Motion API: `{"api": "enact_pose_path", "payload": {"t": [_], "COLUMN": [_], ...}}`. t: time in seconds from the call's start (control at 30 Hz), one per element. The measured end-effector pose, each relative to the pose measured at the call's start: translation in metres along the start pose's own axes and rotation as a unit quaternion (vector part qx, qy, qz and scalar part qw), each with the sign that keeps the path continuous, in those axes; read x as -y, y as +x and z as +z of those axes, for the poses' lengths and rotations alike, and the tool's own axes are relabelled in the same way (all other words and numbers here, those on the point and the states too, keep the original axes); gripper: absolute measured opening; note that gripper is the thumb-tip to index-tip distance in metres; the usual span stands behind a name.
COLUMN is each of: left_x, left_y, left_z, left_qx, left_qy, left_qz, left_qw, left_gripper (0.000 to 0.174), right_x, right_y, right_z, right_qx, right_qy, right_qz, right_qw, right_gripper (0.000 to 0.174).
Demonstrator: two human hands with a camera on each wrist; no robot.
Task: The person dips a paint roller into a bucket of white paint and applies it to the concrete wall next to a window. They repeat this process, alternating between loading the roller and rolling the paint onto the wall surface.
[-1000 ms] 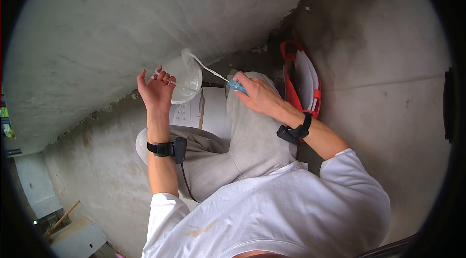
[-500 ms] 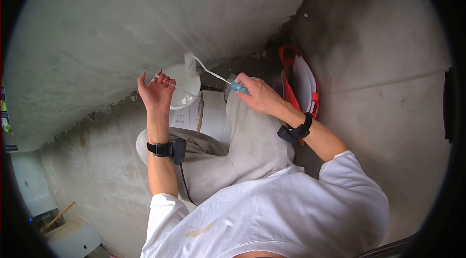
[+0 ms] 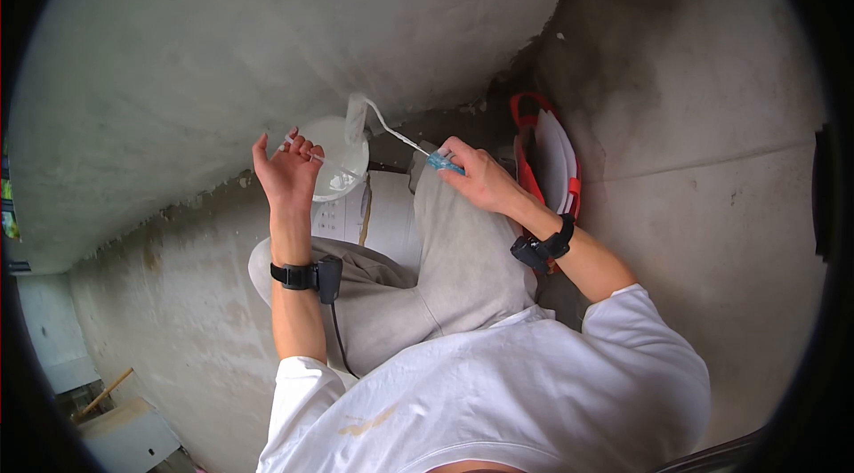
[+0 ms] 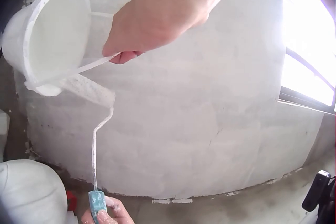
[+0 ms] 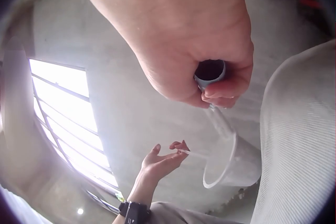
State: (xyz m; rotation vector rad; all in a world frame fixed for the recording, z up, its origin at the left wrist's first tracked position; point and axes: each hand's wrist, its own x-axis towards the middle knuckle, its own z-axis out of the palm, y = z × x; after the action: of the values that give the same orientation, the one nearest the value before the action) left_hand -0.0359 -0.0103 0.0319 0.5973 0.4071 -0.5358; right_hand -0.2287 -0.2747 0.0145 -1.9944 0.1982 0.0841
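My left hand holds the thin white bail of a white bucket with its fingers hooked round it. The bucket hangs tilted near the wall, its open mouth showing pale inside in the left wrist view. In my right hand is the blue handle of a paint roller, gripped with the fingers wrapped round it. A bent, white-coated rod runs from the handle to the white roller sleeve, which overlaps the bucket's rim on the wall side.
A grey plastered wall rises close in front of both hands. A red bag with white sheets inside stands to the right, against another wall. My bent knees are just below the hands. A barred window lies off to the left.
The roller sleeve has shifted a little to the right along the bucket's rim, and my right hand has moved slightly right and back with it. My left hand keeps its hold on the bail.
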Motion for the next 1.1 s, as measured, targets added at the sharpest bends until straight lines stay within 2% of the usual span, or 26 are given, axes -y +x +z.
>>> {"api": "enact_pose_path", "payload": {"t": [0.13,0.27,0.43,0.57,0.63,0.67,0.73,0.77,0.83,0.93,1.1], "left_x": [-0.001,-0.002,-0.001,-0.004,-0.001,-0.002,-0.001,-0.001,-0.001,-0.004,-0.007], "left_y": [0.001,0.0,0.0,-0.002,-0.002,-0.003,-0.004,-0.004,-0.004,-0.001,-0.001], "left_z": [-0.003,-0.002,-0.003,-0.003,-0.003,-0.003,-0.002,-0.002,0.0,-0.003,0.0], "left_qx": [0.01,0.029,0.055,0.065,0.08,0.074,0.074,0.067,0.054,0.083,0.069], "left_qy": [-0.006,0.005,0.006,0.004,-0.001,0.001,0.001,0.0,0.0,0.003,0.015], "left_qz": [-0.004,-0.013,-0.019,-0.032,-0.049,-0.041,-0.043,-0.037,-0.029,-0.046,-0.043], "left_qw": [1.0,0.999,0.998,0.997,0.996,0.996,0.996,0.997,0.998,0.995,0.997], "left_gripper": [0.042,0.043,0.043,0.047,0.049,0.05,0.05,0.05,0.05,0.05,0.049], "right_x": [0.002,-0.004,-0.003,-0.009,-0.008,-0.006,-0.003,-0.003,-0.004,-0.002,0.002], "right_y": [-0.007,-0.009,-0.013,-0.016,-0.025,-0.03,-0.041,-0.046,-0.054,-0.072,-0.086], "right_z": [-0.003,-0.003,-0.007,-0.008,-0.013,-0.018,-0.03,-0.038,-0.059,-0.092,-0.121], "right_qx": [-0.019,-0.025,-0.008,-0.016,0.009,-0.003,-0.048,-0.057,-0.124,-0.206,-0.258], "right_qy": [0.023,0.029,0.062,0.075,0.211,0.207,0.326,0.322,0.397,0.437,0.481], "right_qz": [0.033,0.017,0.076,0.068,0.132,0.135,0.146,0.148,0.133,0.131,0.109], "right_qw": [0.999,0.999,0.995,0.995,0.968,0.969,0.933,0.933,0.899,0.866,0.831], "right_gripper": [0.025,0.025,0.024,0.019,0.016,0.016,0.016,0.016,0.017,0.015,0.012]}}
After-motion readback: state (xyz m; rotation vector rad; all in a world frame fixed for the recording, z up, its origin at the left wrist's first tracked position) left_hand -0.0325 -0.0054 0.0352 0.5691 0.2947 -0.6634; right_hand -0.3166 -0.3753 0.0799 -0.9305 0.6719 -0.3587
